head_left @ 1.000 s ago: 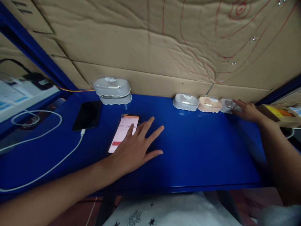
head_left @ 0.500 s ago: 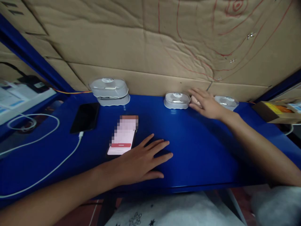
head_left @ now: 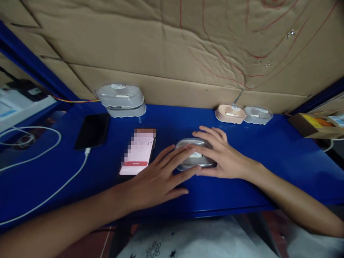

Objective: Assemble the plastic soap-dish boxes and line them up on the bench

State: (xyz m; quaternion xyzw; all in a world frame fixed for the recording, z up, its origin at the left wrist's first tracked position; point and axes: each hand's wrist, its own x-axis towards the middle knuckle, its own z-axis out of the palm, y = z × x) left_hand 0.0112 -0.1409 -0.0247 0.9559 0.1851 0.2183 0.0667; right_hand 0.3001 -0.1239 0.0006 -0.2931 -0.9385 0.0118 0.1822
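Observation:
A small grey oval box with a clear lid (head_left: pixel 206 162) rests on the blue table in front of me, partly covered by fingers. My right hand (head_left: pixel 228 157) holds its right end, thumb on the near side and fingers over the lid and far side. From the left, my left hand (head_left: pixel 163 177) reaches its outstretched fingers over the box's left part, fingertips at the lid. Just left of that hand lies a phone with a lit pink screen (head_left: pixel 137 152).
Against the cardboard back wall (head_left: pixel 150 46) stand two stacked grey boxes (head_left: pixel 122 98), a peach box (head_left: pixel 229 114) and another grey box (head_left: pixel 258 115). A dark phone (head_left: pixel 92 130) with a white cable (head_left: pixel 68 190) lies left. An open carton (head_left: pixel 309 125) sits at far right.
My right hand has come from the back of the table toward me with the grey box, which stood left of the peach box. My left hand's fingers now reach over it.

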